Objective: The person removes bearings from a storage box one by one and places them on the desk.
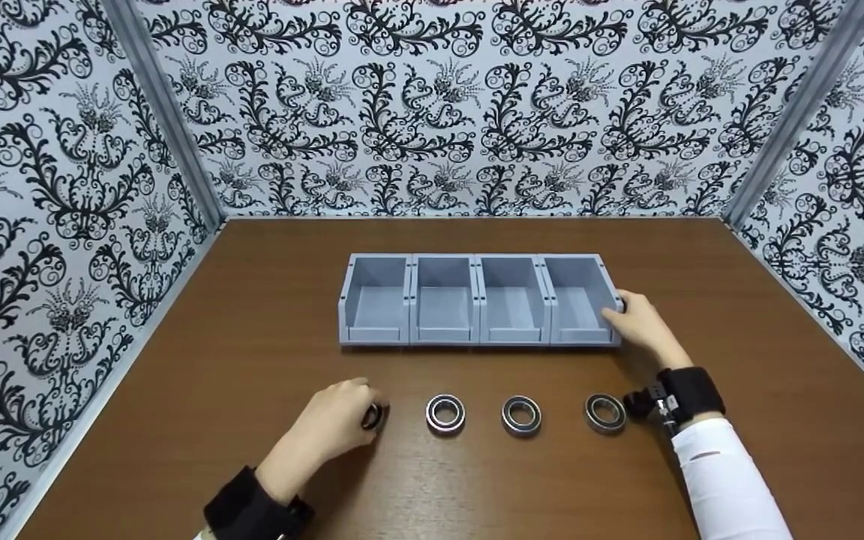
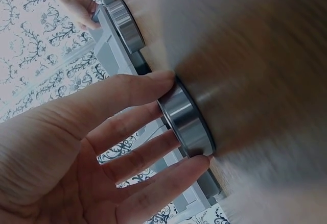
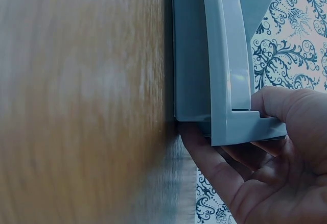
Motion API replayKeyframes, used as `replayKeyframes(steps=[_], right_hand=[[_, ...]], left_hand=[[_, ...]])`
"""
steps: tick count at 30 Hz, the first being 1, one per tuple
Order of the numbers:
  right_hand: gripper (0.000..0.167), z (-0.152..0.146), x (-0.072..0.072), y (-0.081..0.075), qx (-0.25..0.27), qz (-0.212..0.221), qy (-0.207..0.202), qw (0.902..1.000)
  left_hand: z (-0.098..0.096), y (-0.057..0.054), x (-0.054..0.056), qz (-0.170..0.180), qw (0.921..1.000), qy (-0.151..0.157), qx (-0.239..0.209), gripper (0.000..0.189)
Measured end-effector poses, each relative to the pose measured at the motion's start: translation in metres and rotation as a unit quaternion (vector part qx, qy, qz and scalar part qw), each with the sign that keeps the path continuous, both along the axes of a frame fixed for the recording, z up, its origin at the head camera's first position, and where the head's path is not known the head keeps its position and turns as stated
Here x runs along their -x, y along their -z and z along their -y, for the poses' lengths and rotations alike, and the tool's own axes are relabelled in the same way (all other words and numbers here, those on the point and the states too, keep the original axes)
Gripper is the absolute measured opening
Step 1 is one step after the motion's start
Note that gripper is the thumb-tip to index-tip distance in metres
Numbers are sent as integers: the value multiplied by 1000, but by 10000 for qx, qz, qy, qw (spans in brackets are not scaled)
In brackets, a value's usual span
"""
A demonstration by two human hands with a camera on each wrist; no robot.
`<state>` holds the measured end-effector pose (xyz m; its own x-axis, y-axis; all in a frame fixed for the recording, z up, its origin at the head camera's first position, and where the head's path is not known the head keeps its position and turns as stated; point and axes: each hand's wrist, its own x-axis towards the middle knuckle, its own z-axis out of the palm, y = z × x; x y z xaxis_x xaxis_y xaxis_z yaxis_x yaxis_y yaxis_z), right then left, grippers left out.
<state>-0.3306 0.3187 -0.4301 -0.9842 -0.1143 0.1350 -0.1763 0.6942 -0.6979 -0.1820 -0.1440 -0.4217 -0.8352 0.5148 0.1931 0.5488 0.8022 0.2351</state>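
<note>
My left hand pinches a ball bearing by its outer rim, thumb on one side and fingertips on the other, low over the table at the left end of a row. Three more steel bearings lie flat to its right: one nearest, a middle one and a far one. At the back, my right hand grips the right side wall of a grey four-part bin, thumb over the wall's edge and fingers outside and under it. The bin's compartments show bare floors.
The brown wooden table is bounded by patterned wall panels at the back and both sides. A black wrist camera strap on the right arm sits close beside the rightmost bearing.
</note>
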Motion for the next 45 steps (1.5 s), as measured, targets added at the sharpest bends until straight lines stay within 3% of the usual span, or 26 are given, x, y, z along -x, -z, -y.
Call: replayKeyframes(steps=[33, 39, 45], right_hand=[[41, 0, 0, 1, -17, -93, -58, 9999], [37, -1, 0, 1, -35, -205, -21, 9998], [40, -1, 2, 0, -71, -161, -60, 9998]], left_hand=[[1, 0, -1, 57, 9999, -77, 94, 34], [0, -3, 1, 208, 9997, -136, 47, 39], [0, -7, 2, 135, 9998, -84, -100, 37]])
